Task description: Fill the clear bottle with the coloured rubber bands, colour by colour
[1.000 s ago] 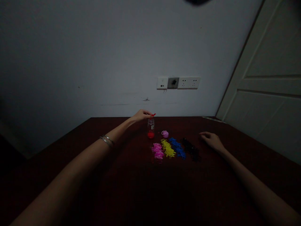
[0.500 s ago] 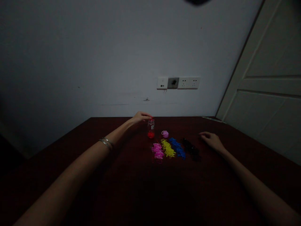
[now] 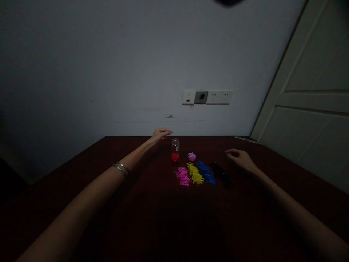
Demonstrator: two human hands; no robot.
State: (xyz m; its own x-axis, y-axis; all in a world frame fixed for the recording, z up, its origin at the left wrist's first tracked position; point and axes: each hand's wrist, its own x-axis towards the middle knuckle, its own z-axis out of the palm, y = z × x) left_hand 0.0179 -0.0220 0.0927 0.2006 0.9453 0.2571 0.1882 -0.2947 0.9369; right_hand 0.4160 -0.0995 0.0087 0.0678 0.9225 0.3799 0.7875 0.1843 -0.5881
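one empty left hand [image 3: 159, 135], fingers parted, beside clear jar [image 3: 175, 148]; empty right hand [image 3: 243, 159], fingers loosely curled, near black bands [image 3: 221, 174]

**Counted by Kind**

2 hands: 1 left hand [image 3: 158, 137], 1 right hand [image 3: 243, 160]. 1 clear jar [image 3: 175, 147]. 1 lilac cap [image 3: 192, 157]. 4 piles of small bands: 1 pink pile [image 3: 183, 177], 1 yellow pile [image 3: 195, 174], 1 blue pile [image 3: 206, 173], 1 black pile [image 3: 222, 174]; single bands too tangled to count. 1 table [image 3: 147, 207]. 1 door [image 3: 308, 91].

Dim rm, grey wall [image 3: 131, 65] w/ scuffs + outlets [image 3: 218, 97], panelled white door [image 3: 308, 94] at R, dk red-brown table [image 3: 131, 225].
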